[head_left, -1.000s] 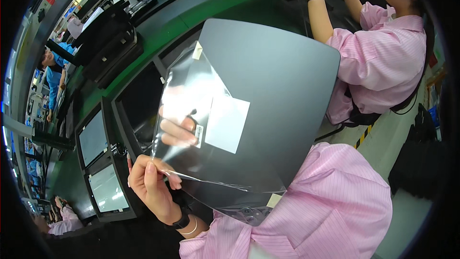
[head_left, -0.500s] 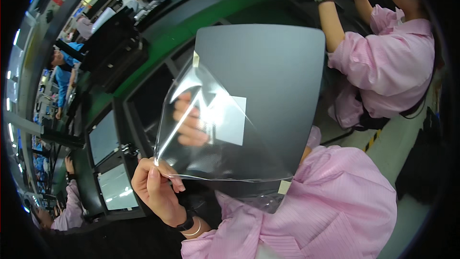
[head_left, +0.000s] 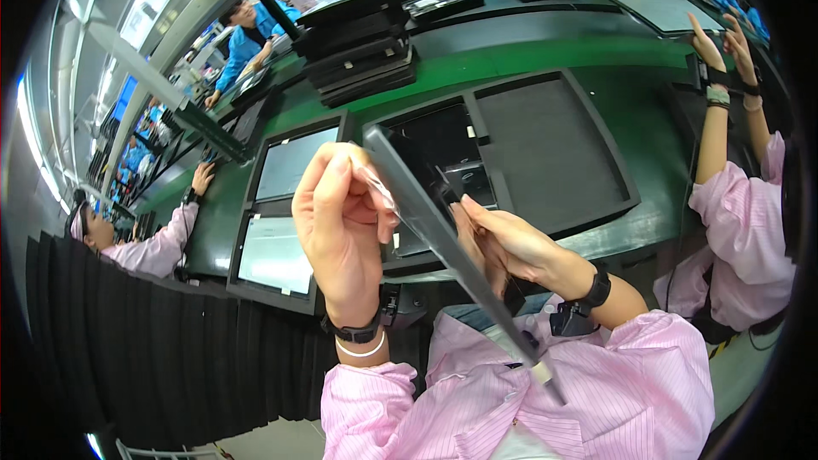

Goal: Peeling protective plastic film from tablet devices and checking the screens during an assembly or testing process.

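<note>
A thin dark grey panel (head_left: 443, 243) is tilted almost edge-on in front of me, slanting from upper left to lower right. At its upper left edge, my left hand (head_left: 341, 221) is closed in a pinch on clear plastic film (head_left: 373, 183), which shows as a shiny crumpled strip along the panel. My right hand (head_left: 520, 247) is on the panel's right side, thumb raised and fingers against that face; some fingertips are hidden. A small pale tab (head_left: 541, 372) sits near the panel's lower end.
Black foam trays (head_left: 562, 153) lie on the green bench (head_left: 511, 60), with pale flat panels (head_left: 277, 254) in the left one. Stacked black trays (head_left: 362, 60) stand behind. Co-workers in pink sleeves (head_left: 750, 204) work on both sides. Black pleated material (head_left: 170, 349) fills the lower left.
The panel has turned from nearly face-on to edge-on. The stretched film has bunched near my left hand, which is higher. My right hand has come into sight, and the view has shifted toward the bench.
</note>
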`<state>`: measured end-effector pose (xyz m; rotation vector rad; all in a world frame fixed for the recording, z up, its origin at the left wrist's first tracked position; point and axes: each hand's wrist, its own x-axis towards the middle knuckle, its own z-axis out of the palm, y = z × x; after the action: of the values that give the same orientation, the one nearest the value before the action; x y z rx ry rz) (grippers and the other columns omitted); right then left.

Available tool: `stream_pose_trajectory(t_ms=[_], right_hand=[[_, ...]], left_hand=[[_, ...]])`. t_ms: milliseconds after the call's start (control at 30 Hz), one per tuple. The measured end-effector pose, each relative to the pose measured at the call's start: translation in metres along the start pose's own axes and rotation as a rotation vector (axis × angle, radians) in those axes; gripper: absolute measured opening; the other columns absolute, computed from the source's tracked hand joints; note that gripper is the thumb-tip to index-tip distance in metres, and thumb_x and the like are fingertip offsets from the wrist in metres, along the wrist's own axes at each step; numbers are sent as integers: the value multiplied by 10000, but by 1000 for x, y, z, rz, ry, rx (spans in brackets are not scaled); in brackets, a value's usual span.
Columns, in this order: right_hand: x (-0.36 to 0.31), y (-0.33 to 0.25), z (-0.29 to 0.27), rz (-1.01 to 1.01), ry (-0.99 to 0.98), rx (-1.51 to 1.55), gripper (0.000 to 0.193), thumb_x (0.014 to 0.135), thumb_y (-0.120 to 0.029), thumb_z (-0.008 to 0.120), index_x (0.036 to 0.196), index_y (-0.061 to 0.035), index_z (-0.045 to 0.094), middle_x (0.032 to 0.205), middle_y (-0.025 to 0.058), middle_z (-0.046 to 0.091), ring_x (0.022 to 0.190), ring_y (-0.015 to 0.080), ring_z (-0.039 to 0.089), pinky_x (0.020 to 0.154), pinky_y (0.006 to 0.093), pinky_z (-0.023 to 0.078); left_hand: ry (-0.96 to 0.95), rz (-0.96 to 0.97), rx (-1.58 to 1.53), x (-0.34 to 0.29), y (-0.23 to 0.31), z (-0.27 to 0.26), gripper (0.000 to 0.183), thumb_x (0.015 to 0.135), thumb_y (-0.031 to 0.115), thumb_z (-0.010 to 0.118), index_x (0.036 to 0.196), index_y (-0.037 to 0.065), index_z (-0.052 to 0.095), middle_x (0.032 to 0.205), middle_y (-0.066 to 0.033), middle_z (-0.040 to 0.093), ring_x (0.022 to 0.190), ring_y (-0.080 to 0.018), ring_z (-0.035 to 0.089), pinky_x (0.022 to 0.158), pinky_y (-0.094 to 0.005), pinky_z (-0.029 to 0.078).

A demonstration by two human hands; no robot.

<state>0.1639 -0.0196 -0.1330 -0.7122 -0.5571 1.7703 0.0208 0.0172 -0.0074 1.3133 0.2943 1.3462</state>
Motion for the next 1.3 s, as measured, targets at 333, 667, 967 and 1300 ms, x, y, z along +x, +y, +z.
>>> stream_pose_trajectory(t_ms=[333, 667, 967, 1300], right_hand=[[7, 11, 7, 19, -106, 7, 386, 904, -387, 459, 984, -25, 566, 921, 12, 563, 865, 78, 510, 778, 224, 411], [-29, -36, 14, -518, 94, -390, 297, 912, -313, 474, 774, -60, 543, 681, -53, 500, 636, 15, 449, 576, 174, 368], [-60, -45, 6, -921, 34, -636, 296, 766, -216, 677, 699, -32, 455, 663, -19, 457, 610, 45, 405, 546, 182, 323], [-51, -36, -6, -860, -72, -520, 366, 749, -310, 699, 738, -43, 449, 697, 23, 534, 594, 67, 492, 513, 177, 361]], left_hand=[[-2, -19, -89, 3, 4, -22, 225, 910, 169, 421, 797, 4, 524, 623, -65, 561, 499, -92, 525, 409, -183, 393], [-190, -184, -192, -36, 40, -12, 344, 845, 271, 432, 824, -60, 523, 749, -97, 528, 643, -156, 528, 547, -248, 426], [-489, -596, -297, -35, 23, 5, 240, 938, 256, 389, 919, 23, 445, 610, -2, 457, 412, -35, 440, 309, -158, 325], [-550, -339, -125, -21, 16, 34, 206, 921, 196, 426, 788, 40, 444, 598, 0, 481, 380, -27, 390, 340, -165, 304]])
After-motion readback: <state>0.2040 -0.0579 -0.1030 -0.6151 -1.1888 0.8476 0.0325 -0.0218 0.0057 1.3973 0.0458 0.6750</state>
